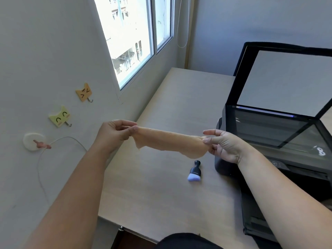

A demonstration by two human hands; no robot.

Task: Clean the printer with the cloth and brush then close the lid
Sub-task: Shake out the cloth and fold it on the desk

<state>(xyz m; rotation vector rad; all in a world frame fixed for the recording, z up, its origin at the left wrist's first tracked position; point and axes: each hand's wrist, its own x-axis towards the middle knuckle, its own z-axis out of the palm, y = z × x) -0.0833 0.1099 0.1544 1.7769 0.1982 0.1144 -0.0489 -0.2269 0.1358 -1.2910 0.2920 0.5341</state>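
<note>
A tan cloth [167, 141] is stretched in the air above the table between both hands. My left hand [115, 133] pinches its left end and my right hand [221, 143] pinches its right end. Below the cloth a small black brush [195, 171] with pale lilac bristles lies on the table. The black printer [269, 155] stands at the right with its lid [287, 76] raised, and the scanner glass [269, 128] is exposed. My right hand hovers just left of the printer's front corner.
The light wooden table [161, 194] runs along a wall with a window [133, 38]. Cat-shaped hooks [84, 92] and a round hook with a thin white cord [35, 141] are on the wall at the left. The table's near edge lies just ahead of my body.
</note>
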